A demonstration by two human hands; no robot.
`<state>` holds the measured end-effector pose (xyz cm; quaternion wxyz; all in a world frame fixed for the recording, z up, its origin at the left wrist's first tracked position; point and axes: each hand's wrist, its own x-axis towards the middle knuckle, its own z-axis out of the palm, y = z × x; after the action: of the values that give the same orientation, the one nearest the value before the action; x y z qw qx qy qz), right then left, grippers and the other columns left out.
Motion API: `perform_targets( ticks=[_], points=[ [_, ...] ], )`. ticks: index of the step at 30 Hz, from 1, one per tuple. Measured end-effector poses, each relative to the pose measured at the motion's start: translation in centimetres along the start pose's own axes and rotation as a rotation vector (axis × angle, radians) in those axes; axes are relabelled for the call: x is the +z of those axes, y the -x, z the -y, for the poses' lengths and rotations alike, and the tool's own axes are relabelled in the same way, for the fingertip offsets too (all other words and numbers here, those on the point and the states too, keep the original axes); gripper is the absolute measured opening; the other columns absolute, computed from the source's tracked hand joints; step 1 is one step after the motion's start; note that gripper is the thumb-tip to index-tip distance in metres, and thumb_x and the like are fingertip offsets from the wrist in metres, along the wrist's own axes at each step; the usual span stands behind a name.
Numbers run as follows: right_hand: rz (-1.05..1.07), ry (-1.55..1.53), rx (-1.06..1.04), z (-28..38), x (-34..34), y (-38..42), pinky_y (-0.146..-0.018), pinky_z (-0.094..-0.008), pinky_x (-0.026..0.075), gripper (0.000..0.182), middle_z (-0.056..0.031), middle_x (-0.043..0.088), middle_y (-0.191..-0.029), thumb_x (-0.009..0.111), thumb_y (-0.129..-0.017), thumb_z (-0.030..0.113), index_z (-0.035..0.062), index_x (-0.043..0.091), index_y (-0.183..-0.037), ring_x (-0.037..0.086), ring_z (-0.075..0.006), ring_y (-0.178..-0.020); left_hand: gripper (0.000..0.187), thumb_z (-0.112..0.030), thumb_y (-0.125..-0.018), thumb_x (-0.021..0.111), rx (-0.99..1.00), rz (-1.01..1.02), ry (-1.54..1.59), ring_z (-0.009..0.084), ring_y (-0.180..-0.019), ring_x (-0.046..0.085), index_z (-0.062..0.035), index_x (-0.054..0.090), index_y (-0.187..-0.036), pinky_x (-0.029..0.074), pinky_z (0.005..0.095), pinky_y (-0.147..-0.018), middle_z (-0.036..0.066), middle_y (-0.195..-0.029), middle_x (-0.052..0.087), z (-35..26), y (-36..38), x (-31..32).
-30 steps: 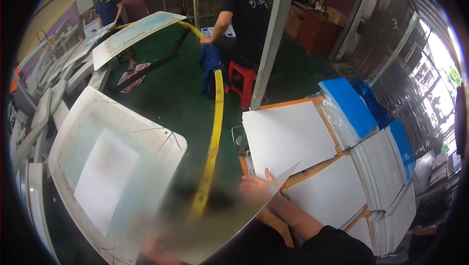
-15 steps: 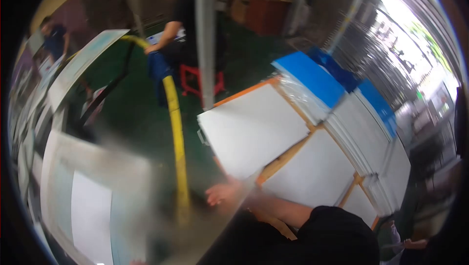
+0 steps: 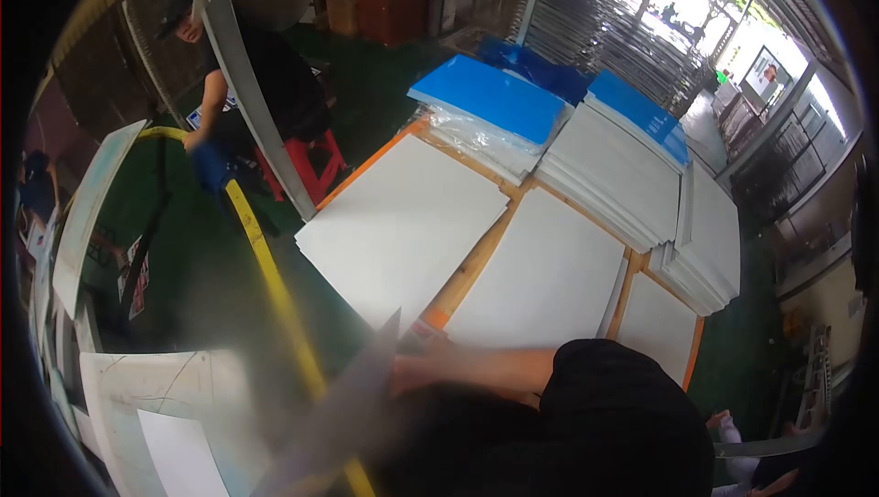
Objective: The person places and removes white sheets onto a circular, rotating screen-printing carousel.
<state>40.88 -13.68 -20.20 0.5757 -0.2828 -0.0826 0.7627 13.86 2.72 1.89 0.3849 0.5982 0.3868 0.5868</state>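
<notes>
My right hand [image 3: 419, 371] reaches out from a black sleeve at the lower middle, beside the near corner of a stack of white sheets [image 3: 403, 222]. It appears closed on a thin grey sheet [image 3: 343, 405], which is tilted and blurred close to the camera. That sheet partly covers the fingers. My left hand is out of sight. At lower left, a worn, whitish board [image 3: 119, 387] has a smaller white sheet [image 3: 179, 456] lying on it.
More white stacks [image 3: 545, 268] and blue-topped packs [image 3: 494, 94] stand on a wooden-edged table [image 3: 472, 268]. A grey post [image 3: 247, 85] rises at its left corner. Beyond a yellow bar [image 3: 265, 268], a person [image 3: 265, 85] sits on a red stool [image 3: 320, 167].
My view has turned, so the table and stacks sit further left and the far opening shows more. The grey sheet now appears narrower and more edge-on at my right hand.
</notes>
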Motion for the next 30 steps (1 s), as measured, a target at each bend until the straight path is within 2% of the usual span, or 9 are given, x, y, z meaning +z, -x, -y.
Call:
perform_targets(
  ticks=[7, 12, 16, 23, 30],
  points=[
    [-0.08, -0.199, -0.018, -1.0, -0.4, -4.7, -0.087, -0.0435, 0.045, 0.044, -0.0101, 0.057, -0.122, 0.04, -0.094, 0.037, 0.0059, 0.053, -0.121, 0.056, -0.0269, -0.105, 0.057, -0.039, -0.098, 0.022, -0.002, 0.042, -0.021, 0.031, -0.076, 0.055, 0.0086, 0.053, -0.095, 0.044, 0.0389, -0.073, 0.023, -0.087, 0.056, 0.0, -0.2, 0.0],
    [-0.027, -0.122, 0.005, 0.1, 1.2, -5.1, -0.087, -0.0425, 0.045, 0.043, -0.011, 0.058, -0.119, 0.04, -0.093, 0.035, 0.004, 0.054, -0.119, 0.056, -0.0267, -0.103, 0.057, -0.039, -0.098, 0.022, -0.004, 0.055, -0.025, 0.0315, -0.079, 0.054, 0.0089, 0.052, -0.097, 0.043, 0.0392, -0.075, 0.024, -0.09, 0.055, 0.0, -0.4, -0.2],
    [-0.014, -0.058, -0.012, 0.7, 2.0, -3.6, -0.087, -0.0418, 0.045, 0.042, -0.0117, 0.058, -0.116, 0.039, -0.093, 0.034, 0.0026, 0.055, -0.117, 0.056, -0.0266, -0.102, 0.057, -0.04, -0.098, 0.021, -0.004, 0.063, -0.031, 0.0319, -0.081, 0.054, 0.0091, 0.051, -0.099, 0.042, 0.0395, -0.077, 0.025, -0.092, 0.055, 0.1, -0.6, -0.9],
    [-0.015, 0.095, 0.053, 1.5, 3.6, 1.1, -0.087, -0.0405, 0.044, 0.041, -0.0129, 0.059, -0.112, 0.039, -0.093, 0.032, 0.0, 0.055, -0.114, 0.057, -0.0264, -0.1, 0.057, -0.04, -0.098, 0.021, 0.007, -0.038, -0.064, 0.0326, -0.085, 0.053, 0.0094, 0.049, -0.103, 0.041, 0.04, -0.08, 0.026, -0.096, 0.053, -0.1, 0.0, -3.7],
    [-0.071, 0.267, 0.085, 5.5, 4.9, 4.6, -0.087, -0.0392, 0.044, 0.041, -0.0141, 0.059, -0.108, 0.038, -0.093, 0.029, -0.0025, 0.056, -0.11, 0.057, -0.0262, -0.098, 0.058, -0.041, -0.098, 0.02, -0.004, -0.117, -0.096, 0.0333, -0.089, 0.052, 0.0098, 0.047, -0.106, 0.039, 0.0405, -0.083, 0.027, -0.1, 0.052, -0.6, 0.4, -6.0]
  ],
)
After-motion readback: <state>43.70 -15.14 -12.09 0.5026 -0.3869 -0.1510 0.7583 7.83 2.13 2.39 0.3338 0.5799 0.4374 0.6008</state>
